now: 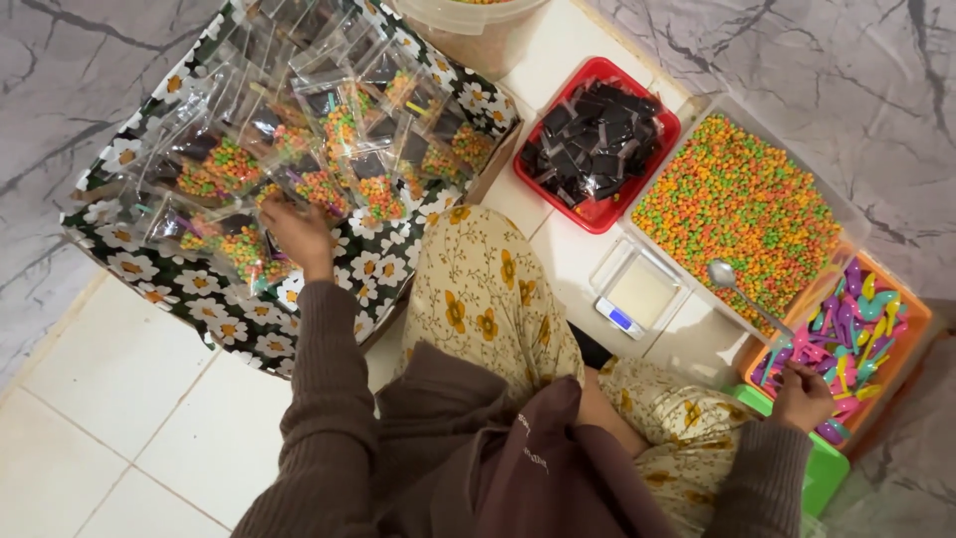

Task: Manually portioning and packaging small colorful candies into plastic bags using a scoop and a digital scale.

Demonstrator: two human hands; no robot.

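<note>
My left hand (297,235) reaches into a flower-patterned box (199,289) full of clear bags of coloured cereal (329,130), its fingers on one bag at the near edge. My right hand (803,397) rests at the edge of an orange tray (921,334) of small coloured plastic spoons (846,329), fingers curled among them; whether it grips one is unclear. Both sleeves are brown.
A clear tub of multicoloured cereal balls (742,204) holds a metal spoon (747,297). A small digital scale (634,294) stands on the tiled floor. A red basket (597,214) holds dark sachets. A plastic bucket (473,30) sits at the top, a green lid (825,473) below.
</note>
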